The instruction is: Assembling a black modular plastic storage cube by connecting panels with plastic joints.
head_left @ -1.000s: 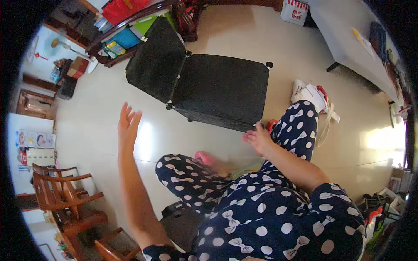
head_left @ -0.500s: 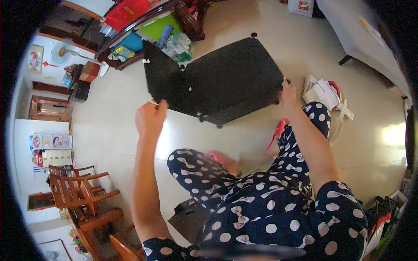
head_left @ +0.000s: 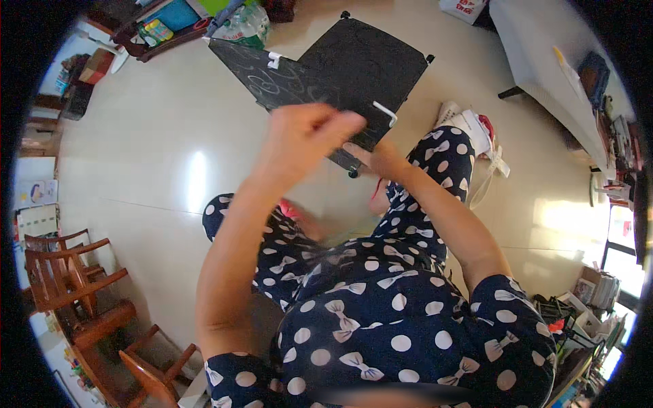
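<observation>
A set of hinged black panels (head_left: 367, 64) stands partly unfolded on the floor in front of me, with small black wheel-like knobs at several corners. One panel (head_left: 269, 78) bears pale swirling lines and a white clip on its upper edge. A white bent handle-like piece (head_left: 386, 113) sticks out close to the fold. My left hand (head_left: 303, 139), smeared by motion, is in front of the swirl-patterned panel; whether its fingers touch it cannot be seen. My right hand (head_left: 382, 160) grips the panels at their lower near corner, part of its fingers hidden.
My knees in dotted trousers (head_left: 445, 153) flank the work area. White packaging (head_left: 469, 129) and a white strap lie at the right. Wooden chairs (head_left: 81, 279) stand at the left, a grey sofa (head_left: 544, 75) at the upper right, and wrapped bottles (head_left: 241, 27) beyond the panels.
My left hand has left the left panel's near edge and moved right, across the panels. That panel has swung round, showing its swirl-patterned face. My right hand has shifted left and lower along the panels.
</observation>
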The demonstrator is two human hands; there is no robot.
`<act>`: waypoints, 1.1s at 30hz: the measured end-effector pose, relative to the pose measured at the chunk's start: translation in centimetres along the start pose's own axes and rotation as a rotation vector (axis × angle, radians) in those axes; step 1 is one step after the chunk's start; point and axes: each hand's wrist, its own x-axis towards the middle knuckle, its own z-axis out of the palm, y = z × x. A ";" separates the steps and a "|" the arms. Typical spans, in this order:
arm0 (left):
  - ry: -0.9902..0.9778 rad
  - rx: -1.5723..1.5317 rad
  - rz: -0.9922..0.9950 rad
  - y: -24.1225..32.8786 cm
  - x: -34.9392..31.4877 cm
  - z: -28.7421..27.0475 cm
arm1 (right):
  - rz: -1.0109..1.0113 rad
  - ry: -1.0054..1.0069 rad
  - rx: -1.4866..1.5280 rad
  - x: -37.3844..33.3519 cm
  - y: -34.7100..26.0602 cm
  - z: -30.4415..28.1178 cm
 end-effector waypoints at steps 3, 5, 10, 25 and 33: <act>0.113 -0.215 -0.269 -6.0 -1.3 -2.8 | 0.112 0.015 -0.218 -0.3 -0.6 -1.1; 0.013 -0.112 -0.315 -10.0 -2.2 -1.8 | 0.179 0.026 -0.260 -0.5 0.1 -1.1; -0.055 -0.673 -0.871 -17.2 -4.0 9.3 | -0.123 0.251 -0.243 -0.6 -0.9 0.3; -0.208 -0.125 -0.566 -16.5 -4.8 15.4 | -0.257 0.083 -0.594 -4.2 -6.0 -0.6; -0.086 -0.240 -0.682 -19.1 -4.4 18.0 | -0.062 0.070 -0.605 -2.3 -7.8 1.7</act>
